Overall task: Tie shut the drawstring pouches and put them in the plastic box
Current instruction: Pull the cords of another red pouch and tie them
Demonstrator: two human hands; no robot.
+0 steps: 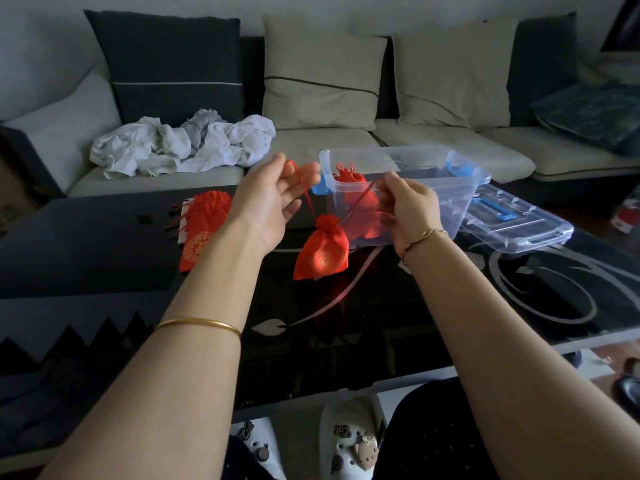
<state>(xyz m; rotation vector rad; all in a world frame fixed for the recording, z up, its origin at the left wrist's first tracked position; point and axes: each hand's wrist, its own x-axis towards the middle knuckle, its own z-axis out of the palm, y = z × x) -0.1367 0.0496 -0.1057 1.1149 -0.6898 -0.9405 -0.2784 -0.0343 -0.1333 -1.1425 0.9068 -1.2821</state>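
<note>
Held red pouch dangling at centre frame by its drawstring, one end pinched in left hand, other clamped in right hand. Likely needed even outward pull, snug knot, then plastic box just behind

A long sofa with pale seats and a dark frame runs along the far side, against a plain light wall. A dark cushion with a thin pale stripe leans at its left. Two beige cushions stand to the right of it, and a teal cushion lies at the far right. A crumpled pile of white clothes sits on the left seat. Nearer, a glossy black tabletop bears grey leaf and swirl patterns. The light is dim. A strip of reddish floor shows near right.
</note>
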